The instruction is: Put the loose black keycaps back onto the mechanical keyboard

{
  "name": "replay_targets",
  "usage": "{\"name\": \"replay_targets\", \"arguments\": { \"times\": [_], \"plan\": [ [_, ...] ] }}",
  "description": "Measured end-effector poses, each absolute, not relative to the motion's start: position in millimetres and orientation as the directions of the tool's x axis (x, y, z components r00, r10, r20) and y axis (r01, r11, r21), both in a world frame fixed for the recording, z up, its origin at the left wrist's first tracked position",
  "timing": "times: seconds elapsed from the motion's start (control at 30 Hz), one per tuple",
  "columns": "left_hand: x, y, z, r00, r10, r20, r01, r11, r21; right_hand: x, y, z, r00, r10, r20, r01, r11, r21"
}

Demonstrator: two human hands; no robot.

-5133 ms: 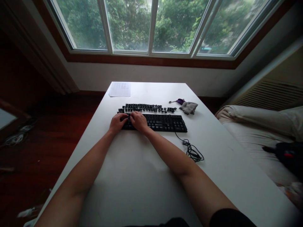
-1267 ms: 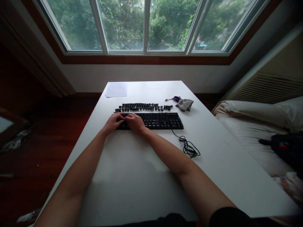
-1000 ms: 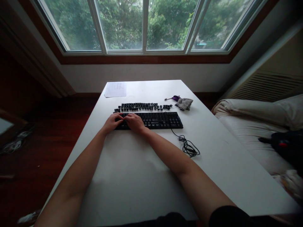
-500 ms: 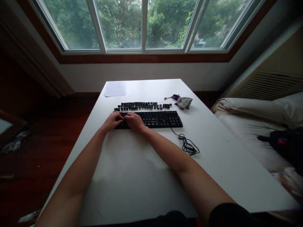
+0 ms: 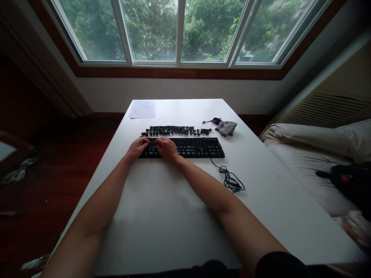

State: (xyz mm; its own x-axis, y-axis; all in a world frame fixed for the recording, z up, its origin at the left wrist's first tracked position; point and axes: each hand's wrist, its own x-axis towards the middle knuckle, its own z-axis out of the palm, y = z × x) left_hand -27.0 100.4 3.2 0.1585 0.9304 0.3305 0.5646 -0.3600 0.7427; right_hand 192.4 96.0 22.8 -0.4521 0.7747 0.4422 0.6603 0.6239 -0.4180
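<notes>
A black keyboard lies flat on the white table. My left hand rests on its left end, thumb and fingers apart. Just to the right, my right hand is over the keys with its fingers curled down; what those fingertips hold, if anything, is too small to make out. Part of the keyboard's left side is hidden under both hands. Behind it, loose black keycaps are set out in rows, several of them.
The keyboard's coiled cable lies at the right front. A grey cloth and a purple-handled tool are at the back right, and printed paper at the back left. A sofa stands to the right of the white table.
My hands have come apart: the fingertips were together over the keyboard's left part, and now a gap shows between them. The whole view has shifted slightly.
</notes>
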Motion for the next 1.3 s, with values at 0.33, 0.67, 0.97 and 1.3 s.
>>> {"name": "replay_targets", "arguments": {
  "times": [0.33,0.67,0.97,1.3],
  "plan": [
    [-37.0,104.6,-8.1,0.045,0.877,0.478,0.775,-0.333,0.538,193.7,95.7,25.2,-0.591,0.697,0.407,0.638,0.712,-0.292],
    [-24.2,95.1,10.4,0.179,0.868,0.463,0.798,-0.404,0.448,197.7,97.8,25.5,-0.520,0.729,0.445,0.640,0.678,-0.362],
    [-15.4,88.1,19.4,0.366,0.824,0.434,0.767,-0.531,0.361,198.4,95.0,26.7,-0.417,0.817,0.398,0.690,0.569,-0.447],
    [-15.1,89.6,11.8,0.343,0.844,0.413,0.722,-0.518,0.459,230.7,133.2,50.4,-0.226,0.886,0.406,0.574,0.458,-0.679]
  ]
}}
